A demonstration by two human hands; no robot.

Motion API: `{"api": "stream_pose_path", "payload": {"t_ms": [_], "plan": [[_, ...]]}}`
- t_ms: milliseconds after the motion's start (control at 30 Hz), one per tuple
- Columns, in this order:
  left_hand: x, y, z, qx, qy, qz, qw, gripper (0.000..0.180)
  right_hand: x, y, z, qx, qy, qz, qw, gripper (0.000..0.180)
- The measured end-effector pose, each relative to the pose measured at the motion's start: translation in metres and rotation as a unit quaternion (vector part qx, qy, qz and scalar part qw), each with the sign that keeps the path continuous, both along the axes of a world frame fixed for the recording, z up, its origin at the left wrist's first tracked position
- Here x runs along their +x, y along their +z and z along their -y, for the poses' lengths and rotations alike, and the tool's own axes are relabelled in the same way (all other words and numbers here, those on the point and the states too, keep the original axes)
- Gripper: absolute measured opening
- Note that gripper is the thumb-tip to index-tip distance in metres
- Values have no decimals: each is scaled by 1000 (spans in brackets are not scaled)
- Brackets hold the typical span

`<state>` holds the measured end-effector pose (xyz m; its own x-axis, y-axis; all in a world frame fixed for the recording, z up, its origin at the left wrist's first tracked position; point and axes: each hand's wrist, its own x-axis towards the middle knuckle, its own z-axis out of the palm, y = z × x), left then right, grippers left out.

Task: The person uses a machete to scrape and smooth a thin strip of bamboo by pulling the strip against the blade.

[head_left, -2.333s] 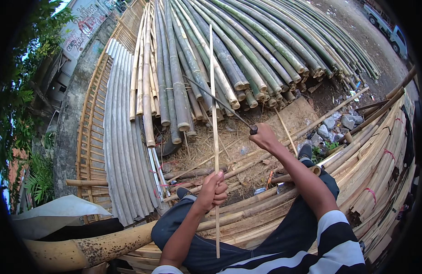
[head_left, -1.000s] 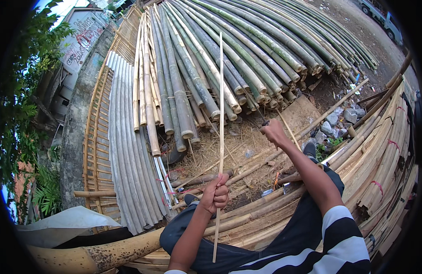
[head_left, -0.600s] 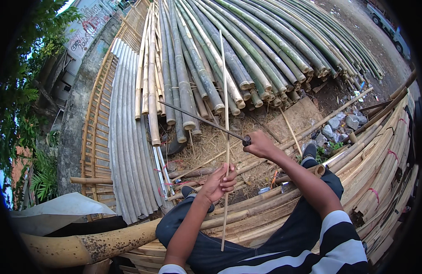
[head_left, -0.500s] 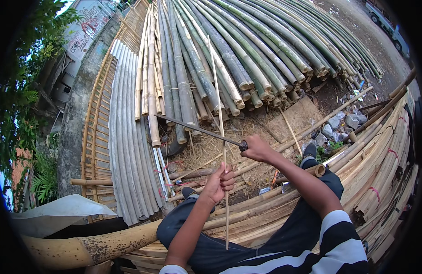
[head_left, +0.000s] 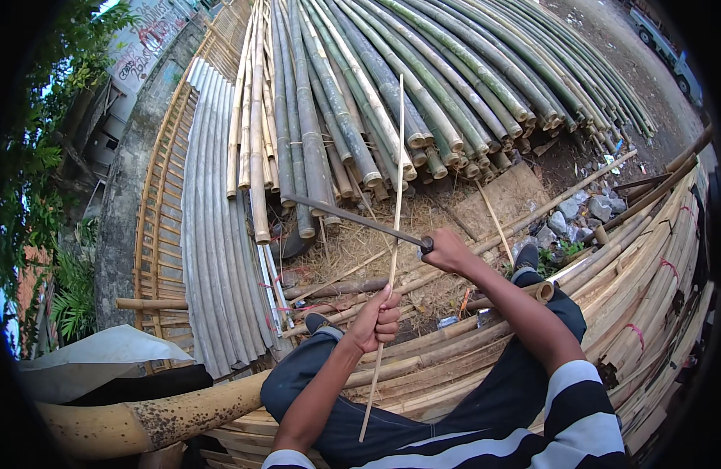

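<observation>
My left hand is closed around a thin pale bamboo strip. The strip stands nearly upright in the view, its top leaning right and its lower end over my lap. In my right hand is the dark handle of a long machete, fingers wrapped round it. Its narrow blade points to the left and crosses the strip above my left hand. Whether the edge bites into the strip cannot be told.
Ahead lies a large stack of bamboo poles. Corrugated sheets and a bamboo ladder-like frame stand at the left. Bundled split bamboo is on the right, near broken rocks. A thick bamboo pole lies at the lower left.
The strip's top has swung to the right and its lower end to the left. My right hand and the machete have shifted slightly right.
</observation>
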<state>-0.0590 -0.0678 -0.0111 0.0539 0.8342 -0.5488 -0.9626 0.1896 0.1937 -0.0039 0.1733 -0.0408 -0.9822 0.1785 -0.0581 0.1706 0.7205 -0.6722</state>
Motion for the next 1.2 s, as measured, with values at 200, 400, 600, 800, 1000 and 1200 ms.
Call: {"api": "stream_pose_path", "payload": {"t_ms": [200,400,600,800,1000,1200], "plan": [[-5,-3,-7,70,4,58,996,43,14,-7,-22,-128,-148,73,978,27],[-3,-7,4,41,-8,54,998,43,11,15,43,-47,72,51,995,26],[-4,4,2,71,29,74,994,44,5,-12,-23,-126,-136,94,978,24],[-5,6,1,67,-2,56,996,44,10,10,29,-108,18,24,994,22],[-3,14,-4,15,-21,-35,999,45,-6,4,14,-40,6,30,999,23],[30,3,-9,39,-29,96,994,43,-8,-6,-26,-160,-168,75,970,25]]}}
